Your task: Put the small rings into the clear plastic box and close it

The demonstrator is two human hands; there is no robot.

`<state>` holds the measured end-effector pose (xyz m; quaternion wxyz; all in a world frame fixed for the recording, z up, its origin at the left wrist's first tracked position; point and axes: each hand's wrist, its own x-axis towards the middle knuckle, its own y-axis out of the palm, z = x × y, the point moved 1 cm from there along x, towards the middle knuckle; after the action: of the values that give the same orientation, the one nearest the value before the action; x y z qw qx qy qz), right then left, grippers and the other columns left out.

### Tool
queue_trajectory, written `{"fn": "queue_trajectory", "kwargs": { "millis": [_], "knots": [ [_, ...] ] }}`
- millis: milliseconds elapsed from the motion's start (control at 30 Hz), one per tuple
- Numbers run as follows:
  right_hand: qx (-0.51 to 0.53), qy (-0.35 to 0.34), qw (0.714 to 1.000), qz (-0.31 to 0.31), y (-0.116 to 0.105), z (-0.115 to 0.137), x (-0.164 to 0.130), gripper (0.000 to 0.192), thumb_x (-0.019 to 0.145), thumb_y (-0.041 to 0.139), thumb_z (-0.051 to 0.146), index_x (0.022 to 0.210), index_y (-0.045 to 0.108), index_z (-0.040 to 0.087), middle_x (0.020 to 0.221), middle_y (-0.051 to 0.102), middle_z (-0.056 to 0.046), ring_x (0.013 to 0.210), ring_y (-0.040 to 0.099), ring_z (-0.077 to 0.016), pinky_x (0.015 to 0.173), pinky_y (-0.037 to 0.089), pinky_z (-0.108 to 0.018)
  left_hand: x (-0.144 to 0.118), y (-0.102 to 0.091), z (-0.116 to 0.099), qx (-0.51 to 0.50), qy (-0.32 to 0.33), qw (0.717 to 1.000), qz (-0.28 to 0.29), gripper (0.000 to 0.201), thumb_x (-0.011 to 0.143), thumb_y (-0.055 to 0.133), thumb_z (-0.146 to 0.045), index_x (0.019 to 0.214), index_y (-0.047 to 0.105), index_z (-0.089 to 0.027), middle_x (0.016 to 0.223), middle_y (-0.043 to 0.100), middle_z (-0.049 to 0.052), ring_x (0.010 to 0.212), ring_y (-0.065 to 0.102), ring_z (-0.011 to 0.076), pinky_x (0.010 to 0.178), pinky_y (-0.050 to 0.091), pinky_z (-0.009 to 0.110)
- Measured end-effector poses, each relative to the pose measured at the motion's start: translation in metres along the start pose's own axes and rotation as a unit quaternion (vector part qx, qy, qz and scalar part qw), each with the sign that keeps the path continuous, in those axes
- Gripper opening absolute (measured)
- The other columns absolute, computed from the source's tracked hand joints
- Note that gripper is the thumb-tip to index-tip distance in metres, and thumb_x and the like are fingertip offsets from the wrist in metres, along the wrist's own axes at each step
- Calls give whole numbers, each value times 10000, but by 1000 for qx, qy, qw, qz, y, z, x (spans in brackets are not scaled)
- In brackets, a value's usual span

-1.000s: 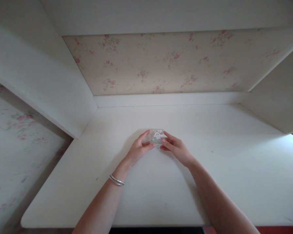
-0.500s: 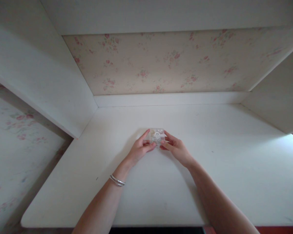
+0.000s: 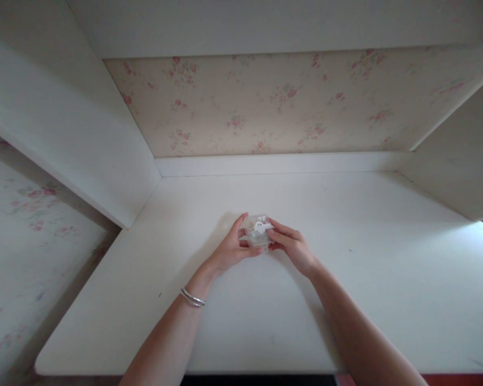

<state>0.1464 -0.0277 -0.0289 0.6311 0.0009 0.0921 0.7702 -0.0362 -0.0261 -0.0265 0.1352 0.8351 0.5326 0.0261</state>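
Two white side panels and a floral-papered back wall (image 3: 265, 102) enclose a white desk (image 3: 366, 300). Desk front edge cut off below. Small clear plastic box (image 3: 258, 230) at desk centre, white piece inside, too small to identify. Left hand (image 3: 230, 247) and right hand (image 3: 293, 245) both pinch the box from opposite sides. Bracelets (image 3: 192, 297) on left wrist.

I face a plain white desk (image 3: 346, 300) set in an alcove. Floral wallpaper (image 3: 265, 102) with small pink flowers rises behind the desk. White side panels (image 3: 64, 123) flank the desk; a white shelf (image 3: 265, 24) hangs above.
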Motion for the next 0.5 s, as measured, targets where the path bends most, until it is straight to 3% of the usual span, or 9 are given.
{"fn": "queue_trajectory", "kwargs": {
  "millis": [167,333,433,500],
  "knots": [
    [-126,-41,991,-23,-1,-3,0,498,821,536,453,1261,544,221,1073,651,-42,869,602,-192,731,504,-323,4,3,8,23,27,999,-8,918,626,785,-260,1365,239,-261,1266,501,151,851,653,177,767,523,337],
    [-333,-155,923,-112,11,2,-7,654,758,594,494,1336,439,231,1295,503,-103,1002,568,-225,840,480,-370,7,6,15,99,43,993,-44,829,654,756,-239,1327,271,-229,1227,546,153,783,662,166,663,528,274],
    [-397,-165,893,-134,21,3,-11,774,699,648,503,1374,368,250,1315,479,-102,1113,519,-255,931,432,-416,7,9,16,168,59,982,-64,769,625,758,-198,1275,346,-214,1120,620,117,757,659,161,635,517,246],
    [-418,-158,882,-149,25,3,-12,724,708,641,490,1350,400,259,1296,504,-87,1153,497,-262,958,414,-429,6,10,16,188,61,978,-70,757,610,754,-175,1257,363,-214,1090,638,105,734,658,155,616,512,234]
  ]
}}
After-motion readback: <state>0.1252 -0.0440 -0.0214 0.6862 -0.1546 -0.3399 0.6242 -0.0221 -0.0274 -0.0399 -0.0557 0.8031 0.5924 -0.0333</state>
